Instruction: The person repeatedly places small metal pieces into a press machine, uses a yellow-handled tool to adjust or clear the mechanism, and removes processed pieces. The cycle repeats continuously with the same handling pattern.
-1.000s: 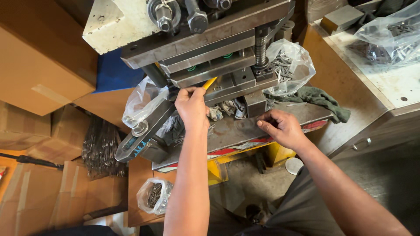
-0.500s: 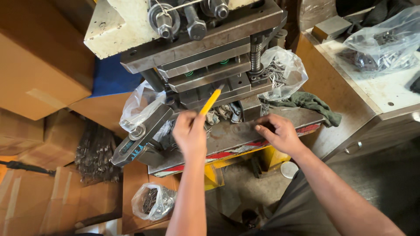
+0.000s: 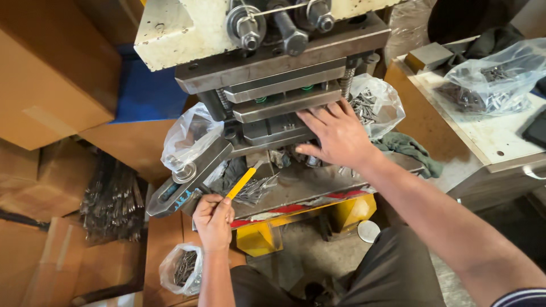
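My left hand (image 3: pixel 213 219) grips a thin yellow tool (image 3: pixel 242 182) at the front left edge of the press bed (image 3: pixel 318 185), its tip pointing at a small heap of thin metal pieces (image 3: pixel 256 190). My right hand (image 3: pixel 335 133) lies flat with spread fingers on the dark steel die block (image 3: pixel 273 128) in the middle of the press. It holds nothing. The cream-painted press head (image 3: pixel 187 28) with bolts hangs above the die.
Clear plastic bags of metal parts sit left (image 3: pixel 187 136) and right (image 3: pixel 378 105) of the die, another (image 3: pixel 182 270) on a low box by my knee. A green rag (image 3: pixel 409 149) lies on the bed. A side table (image 3: pixel 483 133) carries one more bag. Cardboard boxes (image 3: pixel 51 79) stand left.
My left hand has drawn back from the die to the bed's front left edge with the yellow tool. My right hand has gone from the bed's right side up onto the die block.
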